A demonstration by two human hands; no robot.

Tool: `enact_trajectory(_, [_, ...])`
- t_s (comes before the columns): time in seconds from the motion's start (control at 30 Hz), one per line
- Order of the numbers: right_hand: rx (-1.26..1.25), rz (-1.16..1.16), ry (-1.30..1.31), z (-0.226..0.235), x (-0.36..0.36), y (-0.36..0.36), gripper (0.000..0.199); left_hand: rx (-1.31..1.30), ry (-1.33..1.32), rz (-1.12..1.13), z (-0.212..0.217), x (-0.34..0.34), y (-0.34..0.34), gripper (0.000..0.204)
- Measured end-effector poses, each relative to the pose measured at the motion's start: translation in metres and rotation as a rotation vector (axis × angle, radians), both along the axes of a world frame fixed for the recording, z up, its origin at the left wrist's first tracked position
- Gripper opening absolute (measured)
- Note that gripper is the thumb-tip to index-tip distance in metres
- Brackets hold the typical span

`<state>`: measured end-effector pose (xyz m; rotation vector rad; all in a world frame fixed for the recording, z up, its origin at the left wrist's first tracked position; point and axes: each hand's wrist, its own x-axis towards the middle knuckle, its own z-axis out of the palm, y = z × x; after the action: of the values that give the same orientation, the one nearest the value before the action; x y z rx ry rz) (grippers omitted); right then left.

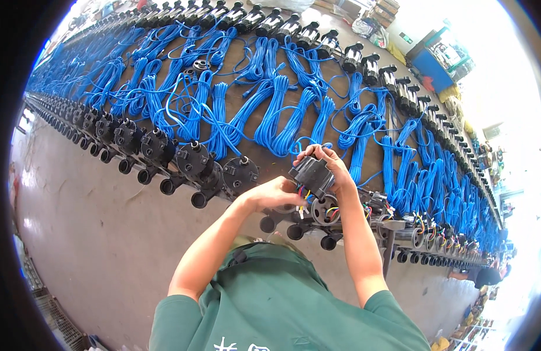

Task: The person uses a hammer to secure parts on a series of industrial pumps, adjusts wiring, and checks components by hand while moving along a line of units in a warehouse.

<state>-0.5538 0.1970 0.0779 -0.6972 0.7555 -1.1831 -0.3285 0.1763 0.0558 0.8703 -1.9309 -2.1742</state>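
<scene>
My right hand [335, 166] is closed round a black plastic motor cover [312, 175], its fingers over the top near a blue cable [326, 144]. Below the cover hang thin coloured wires [307, 196], red, yellow and blue, with white ends. My left hand [280, 192] is closed at these wires, its fingertips partly hidden behind the cover's lower edge. Just under both hands stands an open pump body [325, 209] with a round grey rim, and more coloured wires show at its right side. To the left of my left hand is a pump with a closed black cover [241, 175].
Bundles of blue cable [273, 117] lie over the brown tabletop [235, 96]. Capped pumps [157, 144] line the near edge on the left; open ones with wires [431, 240] line the right. Black and silver pumps [308, 35] stand along the far edge. Another person [487, 276] is at the far right.
</scene>
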Motion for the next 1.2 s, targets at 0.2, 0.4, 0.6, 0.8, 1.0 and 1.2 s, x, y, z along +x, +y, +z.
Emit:
enact_trajectory(0.2, [-0.032,-0.001,0.230,0.004,-0.008,-0.003,0.035,-0.322,-0.152,0.198,0.018,-0.018,0.007,0.040])
enact_trajectory(0.4, [0.000,-0.257,0.792,-0.014,0.007,0.021,0.036,-0.993,-0.104,0.708,-0.038,-0.022,0.052,0.057])
enact_trajectory(0.6, [-0.007,-0.387,0.812,-0.007,0.026,0.028,0.032,-0.882,-0.189,0.730,-0.047,-0.025,0.052,0.049])
enact_trajectory(0.8, [-0.034,-0.428,0.925,-0.015,0.030,0.037,0.030,-0.956,-0.219,0.714,-0.057,-0.015,0.078,0.101])
enact_trajectory(1.0, [-0.062,-0.508,1.039,-0.015,0.040,0.037,0.031,-0.924,-0.474,0.748,-0.049,-0.029,0.076,0.093])
enact_trajectory(1.2, [-0.130,-0.498,1.265,-0.006,0.056,0.037,0.028,-0.974,-0.214,0.679,-0.059,0.014,0.091,0.081])
